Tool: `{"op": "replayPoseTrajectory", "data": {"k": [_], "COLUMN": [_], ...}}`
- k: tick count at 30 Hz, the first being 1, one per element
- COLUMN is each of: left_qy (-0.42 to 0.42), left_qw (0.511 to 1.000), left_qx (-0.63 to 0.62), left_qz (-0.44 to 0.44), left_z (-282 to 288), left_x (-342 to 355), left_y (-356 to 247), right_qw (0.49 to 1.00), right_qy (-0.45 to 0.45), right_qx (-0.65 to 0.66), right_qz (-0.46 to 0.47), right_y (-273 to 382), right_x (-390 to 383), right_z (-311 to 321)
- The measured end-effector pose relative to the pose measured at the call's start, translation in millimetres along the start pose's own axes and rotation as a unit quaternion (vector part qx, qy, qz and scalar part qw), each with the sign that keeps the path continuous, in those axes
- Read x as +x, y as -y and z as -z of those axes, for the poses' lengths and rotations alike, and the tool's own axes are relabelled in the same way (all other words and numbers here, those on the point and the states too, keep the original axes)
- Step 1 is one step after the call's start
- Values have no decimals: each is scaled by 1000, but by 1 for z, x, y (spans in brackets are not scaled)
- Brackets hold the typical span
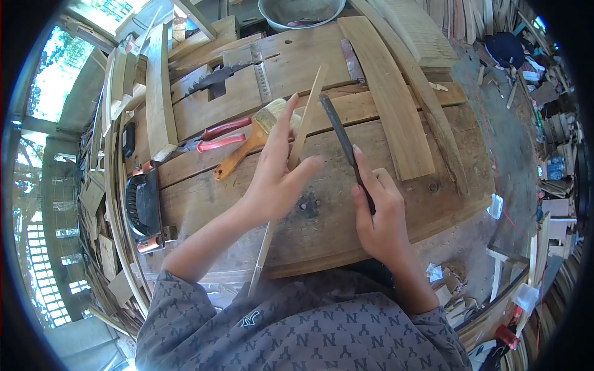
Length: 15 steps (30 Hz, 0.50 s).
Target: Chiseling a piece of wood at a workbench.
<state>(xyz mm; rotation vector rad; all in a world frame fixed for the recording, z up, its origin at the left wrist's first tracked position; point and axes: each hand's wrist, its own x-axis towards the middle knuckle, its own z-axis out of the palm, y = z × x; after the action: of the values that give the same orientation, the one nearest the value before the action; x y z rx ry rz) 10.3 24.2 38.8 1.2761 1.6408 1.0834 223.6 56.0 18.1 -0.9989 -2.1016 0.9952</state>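
Note:
My left hand (272, 179) is open, with its fingers stretched up and its thumb apart. A thin pale wooden strip (311, 102) runs past it, showing between thumb and fingers and again below the wrist; whether the palm presses on it I cannot tell. In my right hand (382, 210) is a dark, slim bar, perhaps a file (337, 127), gripped at its lower end and pointing up and left toward the strip. Beyond my left hand lie a wide paintbrush (241, 153) with a wooden handle and red-handled pliers (221, 142).
The wooden workbench (235, 191) carries a hand plane-like black tool (143, 204) at left, a dark jagged blade (216, 79), and long boards (390, 105) at right. A metal basin (301, 13) stands at the far edge. Scrap wood and clutter cover the floor sides.

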Motion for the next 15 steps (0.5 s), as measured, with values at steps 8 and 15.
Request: {"op": "replayPoseTrajectory", "data": {"k": [8, 15], "left_qy": [23, 7], "left_qw": [996, 995], "left_qx": [33, -83], "left_qz": [-74, -51], "left_z": [-1, -9], "left_x": [15, 23], "left_y": [-13, -27], "right_qw": [999, 992], "right_qy": [0, -69], "right_qx": [36, 75], "right_qz": [40, 76], "right_y": [5, 11], "right_x": [7, 12], "right_z": [-10, -26]}}
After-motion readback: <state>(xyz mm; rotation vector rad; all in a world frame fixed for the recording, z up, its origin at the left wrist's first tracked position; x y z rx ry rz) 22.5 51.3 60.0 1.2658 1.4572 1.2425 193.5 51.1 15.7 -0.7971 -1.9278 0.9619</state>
